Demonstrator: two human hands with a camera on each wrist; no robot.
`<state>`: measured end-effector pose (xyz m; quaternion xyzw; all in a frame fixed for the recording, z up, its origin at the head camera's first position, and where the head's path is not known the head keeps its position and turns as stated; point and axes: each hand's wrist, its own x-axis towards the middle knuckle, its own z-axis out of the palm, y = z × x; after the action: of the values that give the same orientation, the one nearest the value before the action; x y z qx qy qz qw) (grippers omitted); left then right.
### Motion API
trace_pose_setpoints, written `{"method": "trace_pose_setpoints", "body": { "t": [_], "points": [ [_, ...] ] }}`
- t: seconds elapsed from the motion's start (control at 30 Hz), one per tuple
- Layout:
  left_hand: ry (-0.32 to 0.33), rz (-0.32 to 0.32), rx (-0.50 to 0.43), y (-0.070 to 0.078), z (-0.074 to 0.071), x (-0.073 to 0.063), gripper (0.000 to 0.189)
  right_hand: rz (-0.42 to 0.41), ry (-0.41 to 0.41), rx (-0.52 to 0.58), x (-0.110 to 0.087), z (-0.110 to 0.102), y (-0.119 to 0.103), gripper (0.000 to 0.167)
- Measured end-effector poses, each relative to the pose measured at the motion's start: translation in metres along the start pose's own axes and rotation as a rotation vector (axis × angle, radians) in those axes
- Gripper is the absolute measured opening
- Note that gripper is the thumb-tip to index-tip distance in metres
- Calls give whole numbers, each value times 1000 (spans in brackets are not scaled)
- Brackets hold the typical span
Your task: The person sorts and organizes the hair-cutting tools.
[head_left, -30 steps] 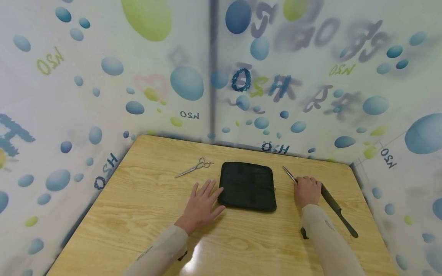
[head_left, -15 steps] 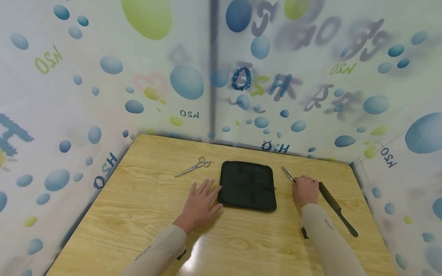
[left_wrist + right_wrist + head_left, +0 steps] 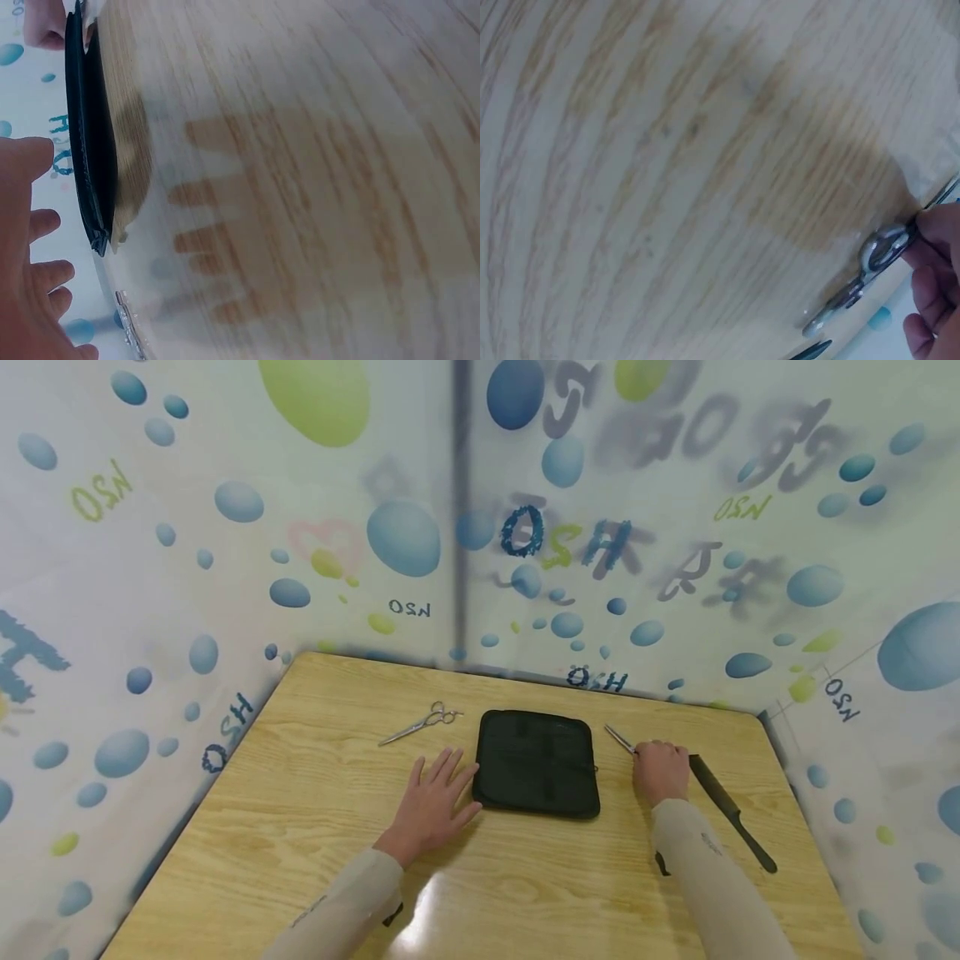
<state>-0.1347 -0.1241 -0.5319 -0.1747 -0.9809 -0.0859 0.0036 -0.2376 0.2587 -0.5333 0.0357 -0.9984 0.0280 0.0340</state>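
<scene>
My right hand (image 3: 661,770) pinches a pair of silver scissors (image 3: 619,738) to the right of the black zip case (image 3: 537,764); the blades point away to the far left. In the right wrist view, thumb and fingers grip the scissors (image 3: 881,251) close to a finger ring, low over the wood. My left hand (image 3: 431,806) is spread with straight fingers at the case's left edge. The left wrist view shows that hand (image 3: 30,247) above the table and the case (image 3: 91,135) lying flat; whether they touch I cannot tell. Nothing is held there.
Another pair of silver scissors (image 3: 423,723) lies beyond my left hand. A dark comb with a handle (image 3: 733,812) lies slantwise to the right of my right hand. The wooden table (image 3: 525,893) meets printed walls (image 3: 405,539) at its back and sides.
My right hand has shifted slightly left with the scissors, whose tips have swung toward the case. My left hand has drawn back a little to the left from the case.
</scene>
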Motion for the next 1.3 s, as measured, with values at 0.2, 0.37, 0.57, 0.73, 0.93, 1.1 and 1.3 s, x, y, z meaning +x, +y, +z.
{"method": "trace_pose_setpoints", "body": {
  "t": [0.2, 0.37, 0.57, 0.73, 0.93, 1.1, 1.3],
  "points": [
    [5, 10, -7, 2, -2, -1, 64, -9, -5, -4, 1, 1, 5, 20],
    [14, 19, 0, 2, -2, -1, 64, -18, -48, 15, 2, 1, 5, 15],
    [26, 42, -10, 3, -1, -1, 64, -60, -54, -24, -1, 3, 2, 13],
    [31, 51, -10, 2, -1, -1, 64, -77, -54, -43, -2, 5, 0, 14],
    [14, 53, -14, 1, -2, 2, 65, -83, -74, -7, 0, 0, 2, 14],
    [-3, 48, -1, 1, -4, 4, 66, -74, -124, 23, 2, -3, 5, 19],
    [2, 67, 10, 2, -4, 5, 65, -59, -165, 46, 0, -8, 4, 24]
  ]
}}
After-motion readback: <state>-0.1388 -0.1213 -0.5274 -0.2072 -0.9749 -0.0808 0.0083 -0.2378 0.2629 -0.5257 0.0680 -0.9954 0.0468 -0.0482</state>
